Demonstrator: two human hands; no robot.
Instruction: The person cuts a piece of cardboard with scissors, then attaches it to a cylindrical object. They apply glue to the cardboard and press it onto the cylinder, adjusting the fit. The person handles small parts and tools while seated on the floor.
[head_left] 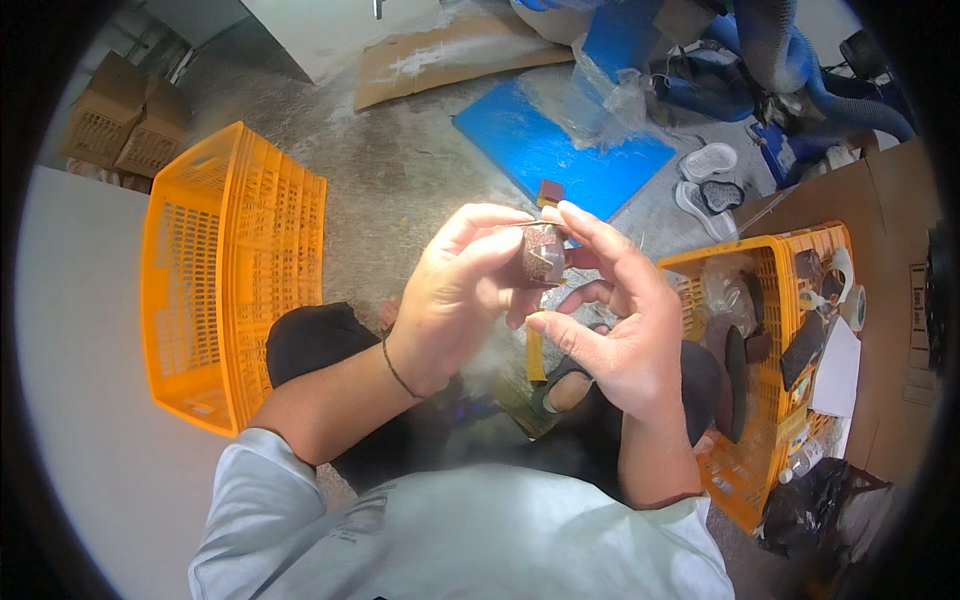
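Observation:
In front of my chest, both hands hold up a small brown cylindrical piece (pixel 542 258) with a rough, speckled, ragged-edged brown layer round a greyer patch. My left hand (pixel 455 270) is closed on its left side, the fingers along the top and side. My right hand (pixel 630 310) curls round the right side, its index fingertip at the upper edge and its thumb lower down, a little apart from the piece. A thin dark edge stands out along the top, between the fingertips. What the layer is made of I cannot tell.
Yellow stacked crates (pixel 235 290) stand at left. At right, a yellow crate (pixel 745 480) holds plastic, dark sheets and tape. A blue board (pixel 560 145) lies ahead with a small dark red block (pixel 550 192). Beyond are shoes (pixel 708 160), cardboard (pixel 450 62) and a blue hose (pixel 860 110).

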